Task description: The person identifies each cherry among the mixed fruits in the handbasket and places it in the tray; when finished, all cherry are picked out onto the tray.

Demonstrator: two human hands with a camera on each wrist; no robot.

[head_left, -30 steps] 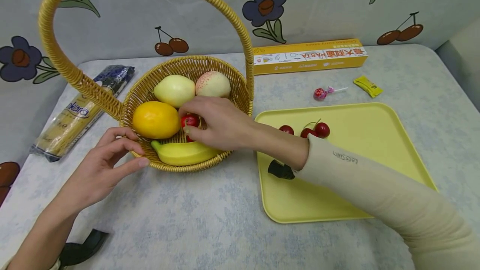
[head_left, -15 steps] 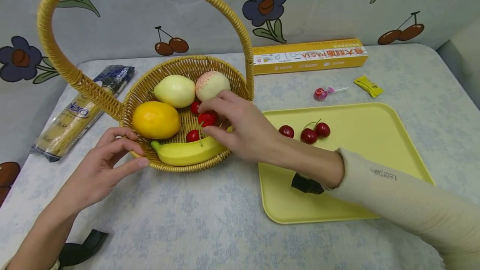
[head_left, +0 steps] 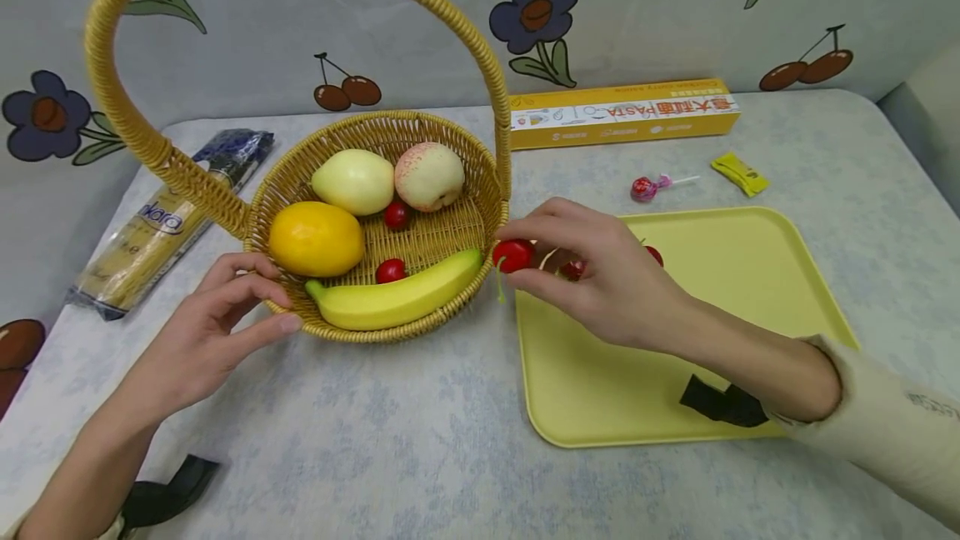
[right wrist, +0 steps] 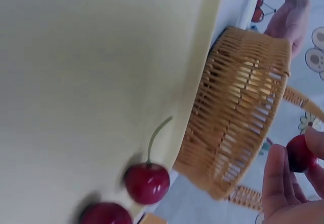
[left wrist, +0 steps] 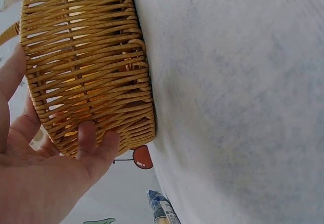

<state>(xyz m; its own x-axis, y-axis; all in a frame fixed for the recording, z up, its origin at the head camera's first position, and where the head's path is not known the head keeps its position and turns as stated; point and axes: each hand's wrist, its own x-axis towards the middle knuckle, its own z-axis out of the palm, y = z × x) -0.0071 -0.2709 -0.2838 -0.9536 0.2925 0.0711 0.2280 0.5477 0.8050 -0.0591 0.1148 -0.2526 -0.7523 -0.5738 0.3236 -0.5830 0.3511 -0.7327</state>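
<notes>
My right hand (head_left: pixel 600 277) pinches a red cherry (head_left: pixel 513 256) with a green stem between thumb and fingers, just right of the basket and above the tray's left edge. My left hand (head_left: pixel 213 327) grips the front left rim of the wicker basket (left wrist: pixel 86 57), some fingers against its outer wall. Inside the basket lie a banana (head_left: pixel 393 294), an orange-yellow lemon-shaped fruit (head_left: pixel 317 238), a pale yellow fruit (head_left: pixel 352 182), a peach (head_left: pixel 429 177) and two cherries (head_left: pixel 391 271). On the yellow tray (head_left: pixel 600 407), cherries (right wrist: pixel 147 183) are partly hidden behind my right hand in the head view.
A tall handle (head_left: pixel 480 48) arches over the basket. Behind the tray are a lollipop (head_left: pixel 647 188), a yellow wrapped candy (head_left: pixel 739 173) and a pasta box (head_left: pixel 622 113). A bag of spaghetti (head_left: pixel 165 227) lies left of the basket.
My right hand has lifted a cherry out of the basket and carried it right, past the rim to the tray's left edge. The left hand has stayed on the basket.
</notes>
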